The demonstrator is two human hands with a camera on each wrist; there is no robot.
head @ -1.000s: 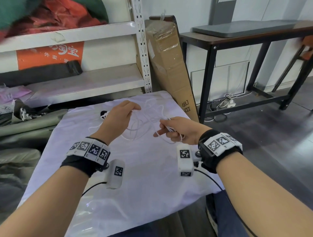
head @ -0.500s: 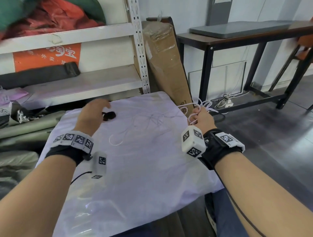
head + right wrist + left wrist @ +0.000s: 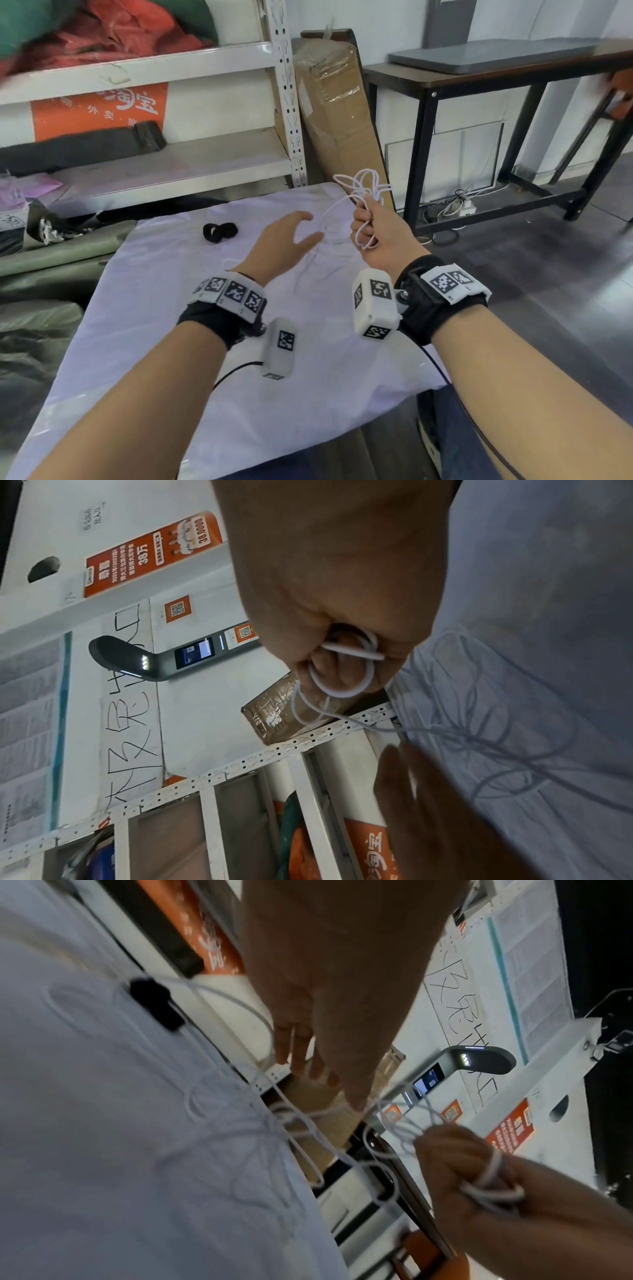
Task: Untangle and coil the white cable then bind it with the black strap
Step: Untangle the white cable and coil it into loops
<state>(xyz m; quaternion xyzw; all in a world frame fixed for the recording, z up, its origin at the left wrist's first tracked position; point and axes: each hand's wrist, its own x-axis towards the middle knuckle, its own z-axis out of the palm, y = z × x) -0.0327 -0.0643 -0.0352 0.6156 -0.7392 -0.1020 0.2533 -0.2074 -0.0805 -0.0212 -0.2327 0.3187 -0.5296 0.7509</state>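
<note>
White cable [image 3: 363, 192] is bunched in the right hand [image 3: 378, 236], whose fingers are curled tight round several loops; a tuft of loops stands out of the fist toward twelve o'clock, another small loop hangs out below the little finger, and in the right wrist view the strands [image 3: 346, 669] wrap over the knuckles; from the fist a loose length trails down toward eight o'clock onto the pale cloth [image 3: 239, 377], where thin tangled lines of it lie spread; the left hand [image 3: 284, 240] hovers just beside that slack at nine o'clock of the fist, fingers straight and spread, holding nothing that I can make out; black strap [image 3: 220, 232] lies on the cloth at ten o'clock of the left hand, well apart from the cable bundle and untouched.

Judging from this, the work is in the coiling step, with part gathered and part loose and snarled; binding has not begun; the next move seems to call for the left hand to catch the trailing length and feed it in even turns to the right, easing out crossings so no knot is pulled tight; only after that would the strap be fetched.
</note>
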